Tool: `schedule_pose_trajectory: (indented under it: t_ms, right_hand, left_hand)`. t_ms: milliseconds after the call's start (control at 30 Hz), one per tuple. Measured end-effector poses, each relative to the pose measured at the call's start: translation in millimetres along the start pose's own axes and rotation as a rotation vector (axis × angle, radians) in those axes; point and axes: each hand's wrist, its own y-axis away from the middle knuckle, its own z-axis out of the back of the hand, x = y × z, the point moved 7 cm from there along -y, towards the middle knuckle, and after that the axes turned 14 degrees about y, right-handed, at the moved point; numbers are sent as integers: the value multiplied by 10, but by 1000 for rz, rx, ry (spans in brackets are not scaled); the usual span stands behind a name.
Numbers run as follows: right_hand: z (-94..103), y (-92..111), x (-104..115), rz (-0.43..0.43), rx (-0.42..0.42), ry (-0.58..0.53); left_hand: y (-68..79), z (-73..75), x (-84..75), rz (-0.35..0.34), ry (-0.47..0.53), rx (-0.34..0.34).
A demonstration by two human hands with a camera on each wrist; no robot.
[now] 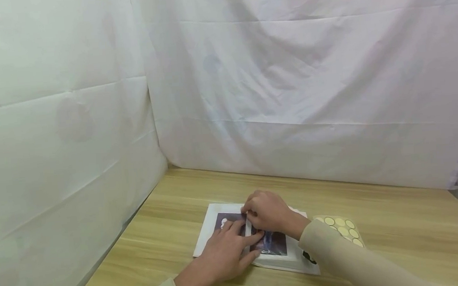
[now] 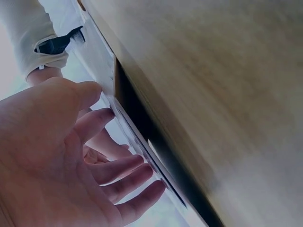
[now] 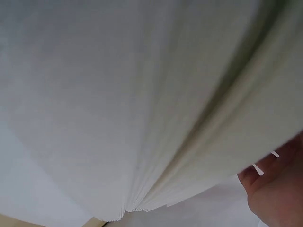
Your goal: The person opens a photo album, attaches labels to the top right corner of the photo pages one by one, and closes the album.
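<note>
1. Two white cloth hangings (image 1: 289, 89) bounded the wooden tabletop (image 1: 422, 235), one beyond its far edge, the other along its left edge; both were creased and softly wrinkled.
2. Beside the right edge of an open book (image 1: 205, 234) lay a pale yellow panel (image 1: 348, 228) printed with round shapes. The right sleeve (image 1: 338, 249) crossed in front and hid part of it.
3. The book itself lay on the tabletop, nearer the left edge than the right. Both hands blocked the view of its middle.
4. The left hand (image 1: 227, 251) was released, its fingers spread and resting on the book from the near-left side.
5. The right hand (image 1: 268, 209) reached over the book's far-right part, fingers bent, tips at the far end of a pale strip (image 1: 247, 227); whether they grasped it I could not tell.
6. White margins framed a dark purple picture (image 1: 275, 246) with blue and white patches.
7. The pages (image 3: 156, 118), seen from the right wrist, were thin, matte white and fanned.
8. A black device (image 2: 53, 45) was fastened round the cream fabric of the right sleeve.
9. Straight, streaky grain ran across the yellowish tabletop.
</note>
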Motion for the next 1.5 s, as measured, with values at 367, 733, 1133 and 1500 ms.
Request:
schedule_pose_trajectory:
  t_ms: [367,733,1133,1500]
  right_hand:
    - [53,56,-104,-86,19,-48]
    - [531,196,-221,-117,-78,-87]
    - [717,453,-334,-133,-154,-119]
    - [651,688,-430,-156,-175,-107]
  left_hand:
    - [-21,39,-47,-6,20,-29]
    - [-86,10,-100,20,90,-44]
    - [-184,53,-174,11,49,-71]
    - [-292,59,-138,-41,19,-130]
